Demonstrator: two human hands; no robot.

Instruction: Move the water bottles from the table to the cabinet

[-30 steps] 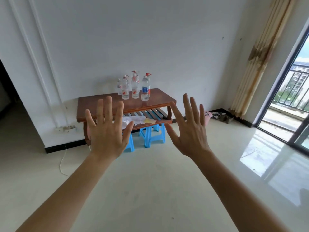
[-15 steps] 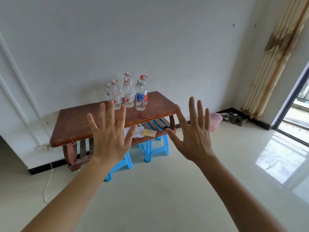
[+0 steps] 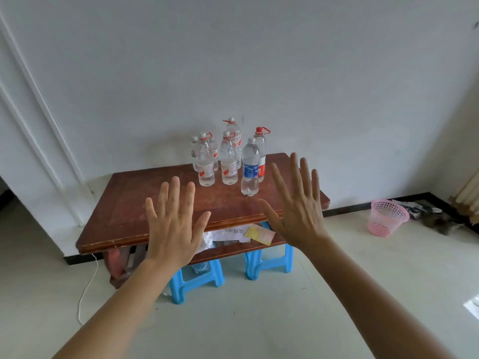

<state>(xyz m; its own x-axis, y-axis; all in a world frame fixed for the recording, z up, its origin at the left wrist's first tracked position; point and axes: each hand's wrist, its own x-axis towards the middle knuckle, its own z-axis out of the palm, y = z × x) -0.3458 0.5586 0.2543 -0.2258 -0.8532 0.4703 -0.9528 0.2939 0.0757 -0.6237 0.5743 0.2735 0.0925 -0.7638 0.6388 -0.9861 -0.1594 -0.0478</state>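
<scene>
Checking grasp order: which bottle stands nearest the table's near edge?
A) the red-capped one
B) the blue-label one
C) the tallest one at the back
B: the blue-label bottle stands forward of the other bottles on the table, just beyond the open right hand.

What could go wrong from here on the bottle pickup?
1. The bottles stand packed together on the table; lifting the blue-label bottle in front may topple its neighbours.
2. Left hand and right hand are open and empty, short of the cluster near the wall: a long reach.
3. A white cord lies on the floor beside the table leg: possible trip.
</scene>
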